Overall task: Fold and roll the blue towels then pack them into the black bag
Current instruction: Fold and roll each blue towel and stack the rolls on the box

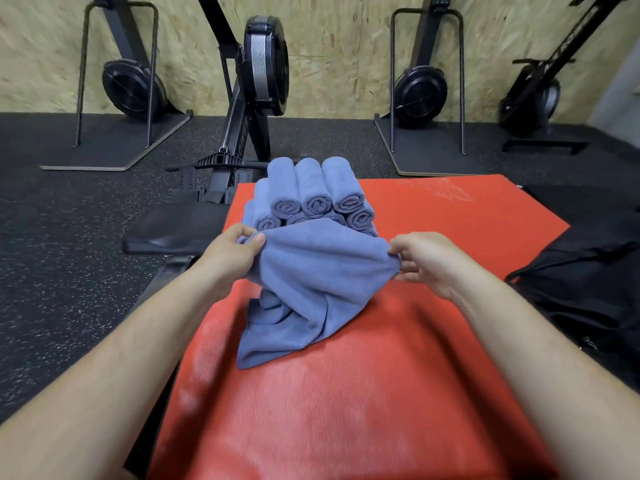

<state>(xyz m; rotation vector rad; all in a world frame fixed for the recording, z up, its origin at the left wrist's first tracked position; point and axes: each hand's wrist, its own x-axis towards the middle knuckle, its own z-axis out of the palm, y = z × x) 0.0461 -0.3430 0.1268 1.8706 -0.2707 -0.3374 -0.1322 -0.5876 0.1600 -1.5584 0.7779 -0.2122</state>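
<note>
Above the red mat (pixel 346 410), the left hand (pixel 230 252) and right hand (pixel 427 259) each pinch an upper corner of a loose blue towel (pixel 311 292), whose lower end drapes onto the mat. Behind it, rolled towels (pixel 313 194) lie stacked on the mat. The black bag (pixel 588 289) lies at the right.

Only bare parts of the person show: two forearms with fine, sparse hair, uncovered along their whole visible length to the wrists, each ending in a bare hand, the left hand (pixel 232 255) and the right hand (pixel 433 262).
</note>
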